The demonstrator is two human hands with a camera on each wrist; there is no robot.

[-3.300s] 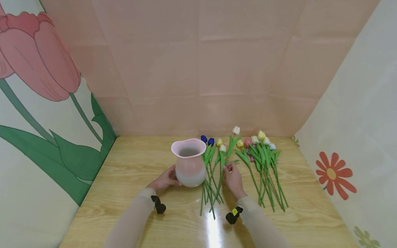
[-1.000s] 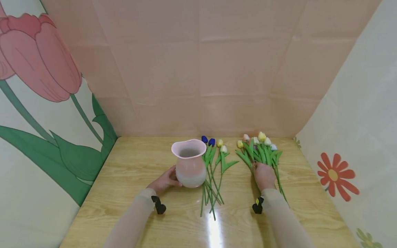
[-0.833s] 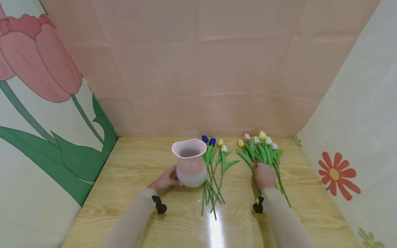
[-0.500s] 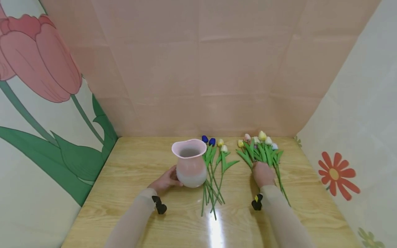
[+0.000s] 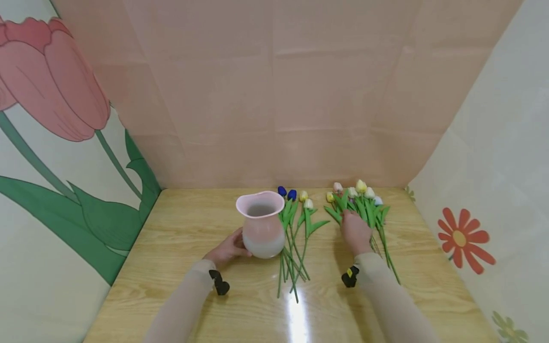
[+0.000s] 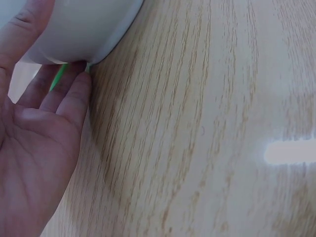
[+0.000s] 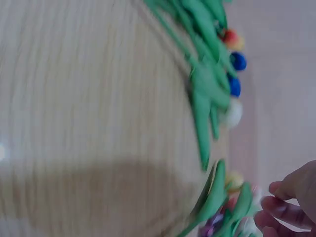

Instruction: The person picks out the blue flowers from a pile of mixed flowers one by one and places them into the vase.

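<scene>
A pink-and-white vase (image 5: 262,233) with a wavy rim stands upright on the table. At its lower left side, my left hand (image 5: 225,251) holds it, with the thumb in front and the other fingers against the base. Over the right group of tulips (image 5: 368,209) is my right hand (image 5: 357,232), hiding part of the stems. In the right wrist view its fingers (image 7: 279,210) are loosely bent near the flower heads, and no stem shows between them. This group has yellow, white, pink and pale blue heads.
Beside the vase lies a smaller group of tulips (image 5: 305,228), with blue, yellow and white heads and crossed stems. The wooden table (image 5: 184,224) meets a pink backdrop (image 5: 274,119) behind and printed sheets at both sides.
My right hand has carried a pale pink tulip from the middle group to the right group, where it now lies. Since then the hand has shifted slightly left and away. The left hand and vase stay put.
</scene>
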